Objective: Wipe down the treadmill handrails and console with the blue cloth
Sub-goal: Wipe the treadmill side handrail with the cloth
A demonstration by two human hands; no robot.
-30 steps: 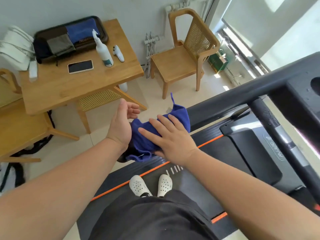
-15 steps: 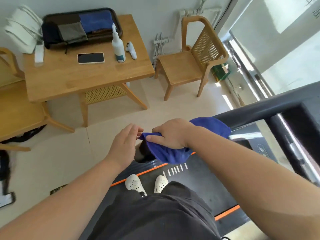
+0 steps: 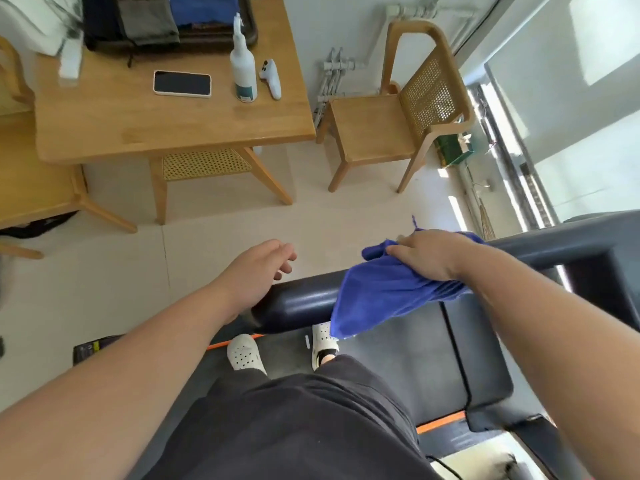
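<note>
The blue cloth (image 3: 381, 296) lies draped over the treadmill's dark padded handrail (image 3: 298, 303), its loose lower edge hanging down towards the belt. The right hand (image 3: 427, 256) sits on top of it, fingers curled over the far side and gripping the fabric against the rail. The left hand (image 3: 258, 271) is apart from the cloth, beside the rail's rounded end. Its fingers are relaxed and spread and it holds nothing; whether its heel touches the rail cannot be told. Below the hands, two white clogs (image 3: 244, 351) stand on the treadmill belt. Across the floor, the wooden desk (image 3: 138, 126) carries a black tray (image 3: 100, 32) at its far edge, which holds a folded grey cloth (image 3: 149, 24) and a folded blue one (image 3: 204, 8) side by side. In front of the tray, a phone (image 3: 182, 83) lies flat, a white spray bottle (image 3: 243, 71) stands upright, and a small white device (image 3: 272, 77) lies just beside the bottle. A wooden chair (image 3: 381, 129) stands near the desk.
</note>
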